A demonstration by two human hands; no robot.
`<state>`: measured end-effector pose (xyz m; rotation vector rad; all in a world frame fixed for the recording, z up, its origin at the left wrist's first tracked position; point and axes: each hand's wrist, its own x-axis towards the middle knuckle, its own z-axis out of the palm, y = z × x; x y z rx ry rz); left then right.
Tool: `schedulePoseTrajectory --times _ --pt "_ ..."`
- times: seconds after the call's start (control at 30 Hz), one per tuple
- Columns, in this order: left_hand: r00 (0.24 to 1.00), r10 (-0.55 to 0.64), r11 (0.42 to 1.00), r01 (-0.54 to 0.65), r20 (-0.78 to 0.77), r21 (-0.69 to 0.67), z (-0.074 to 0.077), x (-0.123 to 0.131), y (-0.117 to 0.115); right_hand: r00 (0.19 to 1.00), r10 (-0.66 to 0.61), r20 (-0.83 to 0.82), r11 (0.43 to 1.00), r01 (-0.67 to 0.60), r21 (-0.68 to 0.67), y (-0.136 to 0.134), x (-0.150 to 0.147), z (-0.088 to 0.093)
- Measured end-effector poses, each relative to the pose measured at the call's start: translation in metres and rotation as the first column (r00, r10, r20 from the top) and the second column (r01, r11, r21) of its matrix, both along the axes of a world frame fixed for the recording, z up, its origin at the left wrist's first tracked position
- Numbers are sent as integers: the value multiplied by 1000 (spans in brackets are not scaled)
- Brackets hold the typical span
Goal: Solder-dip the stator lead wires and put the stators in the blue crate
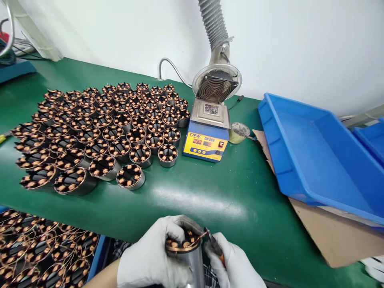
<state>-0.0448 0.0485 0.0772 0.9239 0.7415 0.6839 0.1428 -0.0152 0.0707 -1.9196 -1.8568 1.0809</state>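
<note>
My left hand, in a white glove, is wrapped around a metal motor stator with copper windings, held upright at the near edge of the green table. My right hand, also gloved, is closed on small cutters whose tip touches a copper wire at the stator's top rim. Both hands sit close together at the bottom centre of the view.
Several finished-looking stators stand in rows on the green mat at left. A solder pot under a fume hose stands mid-table. A blue tray on cardboard lies right. A bin of wired stators sits bottom left.
</note>
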Motion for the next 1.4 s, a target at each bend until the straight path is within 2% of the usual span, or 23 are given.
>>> schedulePoseTrajectory --times 0.1,0.17,0.23,0.3,0.33,0.4,0.43,0.47,0.53,0.6,0.67,0.73,0.77,0.8,0.83,0.93,1.0,1.1,1.17,1.2,1.23,1.3,1.4 --pt "991 -94 996 92 -93 -20 -6 11 6 948 -298 -108 953 289 -90 -6 2 -18" --pt "979 -127 992 124 -156 -32 -9 17 8 853 -455 -254 888 414 -200 -3 6 -27" --pt "965 -118 991 130 -236 40 -11 19 7 666 -601 -442 798 476 -369 5 12 -29" --pt "940 -58 973 129 -336 190 -13 17 5 391 -710 -585 702 449 -552 14 20 -26" --pt "925 -21 955 131 -379 266 -13 14 4 260 -729 -633 678 397 -618 18 23 -24" --pt "881 97 892 129 -464 433 -13 5 3 61 -713 -698 687 256 -680 23 25 -21" --pt "842 197 835 124 -502 536 -13 -1 3 -4 -692 -722 710 178 -682 25 23 -21" --pt "793 317 745 131 -520 654 -14 -7 4 -57 -673 -738 731 104 -675 26 17 -22" --pt "664 560 496 212 -496 842 -17 -20 6 -149 -645 -749 760 -22 -650 28 -3 -30" --pt "572 684 311 334 -453 890 -24 -34 8 -243 -638 -731 763 -70 -643 35 -25 -40" --pt "526 724 219 438 -446 872 -32 -46 8 -287 -645 -708 755 -97 -648 49 -36 -49" --pt "514 739 161 493 -435 855 -39 -56 7 -306 -626 -717 752 7 -660 68 -23 -55" --pt "516 744 137 504 -425 853 -41 -59 6 -310 -595 -742 746 131 -653 78 -7 -55" --pt "520 747 120 508 -415 853 -43 -61 5 -322 -543 -776 711 316 -629 87 14 -54" --pt "532 746 94 510 -400 855 -44 -61 5 -330 -507 -796 678 417 -605 96 39 -51" --pt "540 770 60 469 -339 881 -45 -56 3 -327 -434 -839 579 613 -538 114 108 -37" --pt "516 807 72 398 -288 915 -45 -49 3 -309 -406 -860 545 674 -499 118 125 -27" --pt "483 839 101 312 -249 945 -45 -40 5 -285 -387 -877 607 638 -475 118 91 -23" --pt "487 838 102 300 -244 948 -45 -37 6 -302 -390 -870 727 479 -492 119 37 -28" --pt "491 837 95 304 -242 948 -44 -36 7 -325 -420 -848 759 386 -524 122 8 -33" --pt "496 835 87 311 -239 947 -44 -36 8 -345 -446 -826 773 317 -549 126 -20 -37" --pt "499 835 63 334 -234 940 -43 -37 10 -352 -453 -819 778 292 -556 139 -62 -47" --pt "504 834 37 357 -226 933 -43 -39 11 -360 -416 -835 750 384 -539 153 -71 -60"
